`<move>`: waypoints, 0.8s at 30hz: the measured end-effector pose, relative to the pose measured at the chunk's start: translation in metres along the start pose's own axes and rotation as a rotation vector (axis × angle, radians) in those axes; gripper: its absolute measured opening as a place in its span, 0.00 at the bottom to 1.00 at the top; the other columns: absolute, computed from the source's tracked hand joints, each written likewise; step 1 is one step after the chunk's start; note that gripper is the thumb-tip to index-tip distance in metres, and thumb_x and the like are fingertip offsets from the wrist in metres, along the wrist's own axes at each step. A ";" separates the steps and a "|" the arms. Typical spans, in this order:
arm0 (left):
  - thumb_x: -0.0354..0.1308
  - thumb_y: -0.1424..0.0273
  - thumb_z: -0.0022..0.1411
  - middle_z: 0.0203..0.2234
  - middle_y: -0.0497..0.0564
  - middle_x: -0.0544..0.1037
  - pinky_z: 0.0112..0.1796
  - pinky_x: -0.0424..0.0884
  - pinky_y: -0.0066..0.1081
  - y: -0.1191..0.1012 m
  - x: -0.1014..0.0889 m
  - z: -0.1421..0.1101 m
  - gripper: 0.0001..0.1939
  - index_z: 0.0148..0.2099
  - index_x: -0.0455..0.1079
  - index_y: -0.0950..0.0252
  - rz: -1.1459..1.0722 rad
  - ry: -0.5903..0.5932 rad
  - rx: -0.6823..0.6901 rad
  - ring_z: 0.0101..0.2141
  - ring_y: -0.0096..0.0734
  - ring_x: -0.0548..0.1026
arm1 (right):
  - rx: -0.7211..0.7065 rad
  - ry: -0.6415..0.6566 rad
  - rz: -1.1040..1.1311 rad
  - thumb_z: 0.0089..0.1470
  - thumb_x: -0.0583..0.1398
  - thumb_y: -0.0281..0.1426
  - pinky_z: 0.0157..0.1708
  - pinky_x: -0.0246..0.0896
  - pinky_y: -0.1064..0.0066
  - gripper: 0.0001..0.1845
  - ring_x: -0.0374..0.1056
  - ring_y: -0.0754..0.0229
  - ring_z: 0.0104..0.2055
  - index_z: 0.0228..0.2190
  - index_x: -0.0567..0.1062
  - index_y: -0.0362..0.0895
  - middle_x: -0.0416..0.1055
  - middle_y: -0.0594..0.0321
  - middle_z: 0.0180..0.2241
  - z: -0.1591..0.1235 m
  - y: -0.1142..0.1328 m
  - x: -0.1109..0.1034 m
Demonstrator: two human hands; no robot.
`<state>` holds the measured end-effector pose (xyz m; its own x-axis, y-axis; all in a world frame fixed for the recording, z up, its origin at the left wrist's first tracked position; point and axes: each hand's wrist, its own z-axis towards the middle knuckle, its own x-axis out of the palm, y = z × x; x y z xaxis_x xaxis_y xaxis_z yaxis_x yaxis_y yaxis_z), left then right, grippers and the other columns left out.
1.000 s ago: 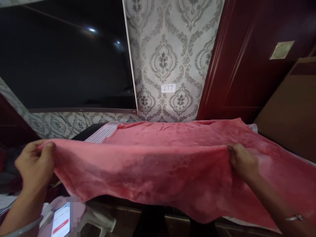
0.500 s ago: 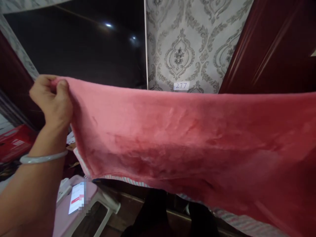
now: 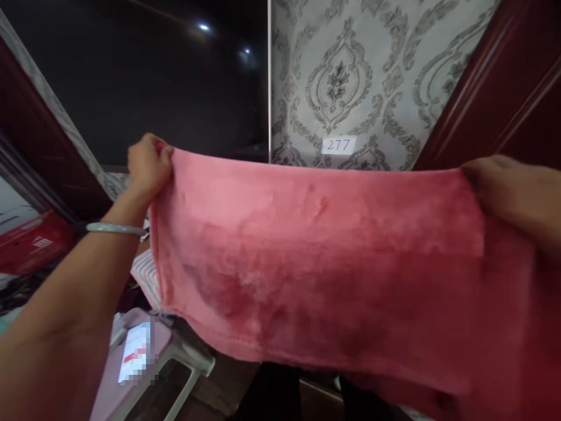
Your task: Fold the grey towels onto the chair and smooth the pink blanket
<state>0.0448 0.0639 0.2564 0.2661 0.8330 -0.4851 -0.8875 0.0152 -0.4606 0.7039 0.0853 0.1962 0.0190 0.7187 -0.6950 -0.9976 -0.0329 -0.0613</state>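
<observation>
A pink plush blanket (image 3: 307, 245) hangs stretched between my two hands, its top edge nearly level. My left hand (image 3: 150, 164) is closed around its upper left corner; a pale bangle circles that wrist. At the other end, my right hand (image 3: 512, 190) grips the top edge, slightly blurred, with its fingertips hidden by the cloth. Below the right hand the fabric falls in overlapping layers. A striped patch of cloth (image 3: 148, 275) shows at the blanket's left side, behind it.
A pink and white stool (image 3: 107, 392) at lower left bears a lit phone (image 3: 134, 354). Further left lies a red box (image 3: 35, 242). Ahead are a dark screen (image 3: 144, 82), patterned wallpaper with a "277" label (image 3: 339, 145), and dark red wood (image 3: 495, 99) at right.
My right hand has come into view at the right, holding the top edge. My left hand has shifted right, and the stretch of blanket between the hands hangs flatter.
</observation>
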 end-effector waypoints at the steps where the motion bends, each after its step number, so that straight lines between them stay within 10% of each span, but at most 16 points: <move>1: 0.54 0.65 0.68 0.48 0.58 0.79 0.54 0.63 0.36 0.007 0.016 -0.001 0.21 0.51 0.70 0.83 0.023 0.030 -0.011 0.54 0.41 0.73 | -0.032 0.096 -0.053 0.67 0.40 0.56 0.28 0.46 0.62 0.41 0.69 0.61 0.32 0.46 0.79 0.40 0.74 0.50 0.46 0.007 0.007 0.013; 12: 0.52 0.71 0.69 0.44 0.62 0.80 0.47 0.69 0.39 0.076 0.191 -0.010 0.10 0.49 0.72 0.66 0.296 0.275 -0.157 0.46 0.46 0.78 | -0.120 0.515 -0.099 0.68 0.46 0.27 0.34 0.56 0.66 0.18 0.71 0.54 0.39 0.45 0.75 0.40 0.72 0.48 0.46 0.019 0.070 0.144; 24: 0.55 0.64 0.67 0.47 0.67 0.79 0.49 0.69 0.41 0.114 0.302 -0.030 0.16 0.52 0.71 0.67 0.094 0.414 -0.346 0.50 0.53 0.77 | -0.098 0.570 0.039 0.63 0.50 0.27 0.32 0.60 0.63 0.15 0.74 0.49 0.36 0.34 0.76 0.43 0.75 0.44 0.37 0.018 0.058 0.274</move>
<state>0.0349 0.3002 0.0351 0.3799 0.5335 -0.7557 -0.7572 -0.2899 -0.5853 0.6496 0.2930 0.0150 0.0429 0.2287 -0.9726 -0.9880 -0.1352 -0.0753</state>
